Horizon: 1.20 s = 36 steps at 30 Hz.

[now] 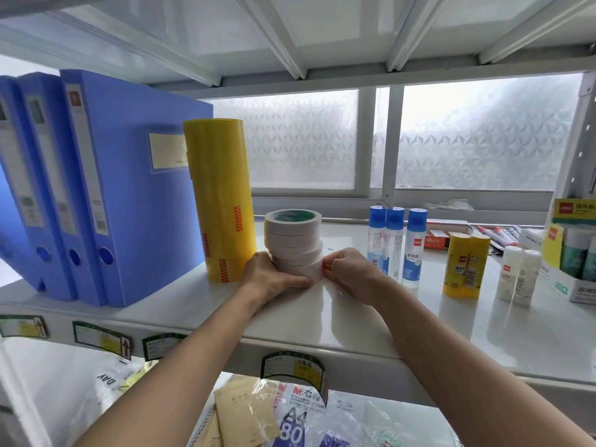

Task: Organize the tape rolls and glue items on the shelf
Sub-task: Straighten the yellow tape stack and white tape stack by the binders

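Observation:
A stack of several white tape rolls (295, 240) stands slightly crooked on the white shelf (354, 321), beside a tall yellow stack of wide tape rolls (222, 195). My left hand (271, 275) grips the bottom of the white stack from its left, thumb along the front. My right hand (346, 269) has curled fingers touching the stack's lower right side. Three blue-capped liquid glue bottles (395, 243) stand to the right, then two yellow glue sticks (464, 266) and two white glue sticks (517, 275).
Blue file boxes (106, 188) lean at the left of the shelf. A green-and-yellow display box (571, 253) of glue sits at the far right, with small packets (483, 233) behind. A frosted window lies behind; a lower shelf holds paper packs.

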Each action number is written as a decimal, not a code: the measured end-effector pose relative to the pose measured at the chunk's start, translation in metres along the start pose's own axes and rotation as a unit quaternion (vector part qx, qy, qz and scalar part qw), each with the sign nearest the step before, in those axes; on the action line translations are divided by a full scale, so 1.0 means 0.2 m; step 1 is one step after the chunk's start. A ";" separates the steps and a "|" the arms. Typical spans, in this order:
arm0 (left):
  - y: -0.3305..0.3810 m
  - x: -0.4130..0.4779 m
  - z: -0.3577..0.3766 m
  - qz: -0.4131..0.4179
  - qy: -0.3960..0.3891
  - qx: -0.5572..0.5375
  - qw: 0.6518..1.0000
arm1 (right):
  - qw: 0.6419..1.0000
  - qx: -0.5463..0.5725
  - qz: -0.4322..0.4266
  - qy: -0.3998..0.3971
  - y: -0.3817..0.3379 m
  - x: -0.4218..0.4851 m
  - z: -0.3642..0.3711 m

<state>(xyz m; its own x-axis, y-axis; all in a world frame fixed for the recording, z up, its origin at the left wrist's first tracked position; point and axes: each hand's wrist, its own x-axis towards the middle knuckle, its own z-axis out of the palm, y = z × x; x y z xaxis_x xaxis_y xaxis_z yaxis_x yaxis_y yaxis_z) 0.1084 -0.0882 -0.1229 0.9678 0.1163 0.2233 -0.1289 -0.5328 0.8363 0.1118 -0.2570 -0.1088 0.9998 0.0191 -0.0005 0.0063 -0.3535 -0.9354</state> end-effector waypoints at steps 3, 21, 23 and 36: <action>0.01 0.00 0.01 0.016 -0.002 0.029 0.999 | 0.999 -0.024 0.021 0.016 0.00 0.01 0.00; 0.00 0.01 0.03 0.021 0.008 0.010 1.000 | 0.996 -0.089 -0.009 -0.003 0.01 0.02 0.02; 0.00 0.01 0.03 0.020 0.004 -0.006 1.000 | 0.996 -0.081 -0.019 -0.014 0.01 0.01 0.02; 0.05 -0.04 0.00 0.068 0.042 -0.151 0.985 | 0.982 0.052 -0.174 -0.043 -0.06 -0.09 0.02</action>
<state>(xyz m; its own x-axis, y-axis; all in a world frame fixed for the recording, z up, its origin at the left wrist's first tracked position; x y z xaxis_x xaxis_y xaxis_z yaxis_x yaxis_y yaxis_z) 0.1003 -0.0941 -0.1169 0.9175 0.1359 0.3738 -0.3274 -0.2754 0.9038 0.0935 -0.2499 -0.0985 0.9325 0.2023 0.2991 0.3401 -0.2135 -0.9158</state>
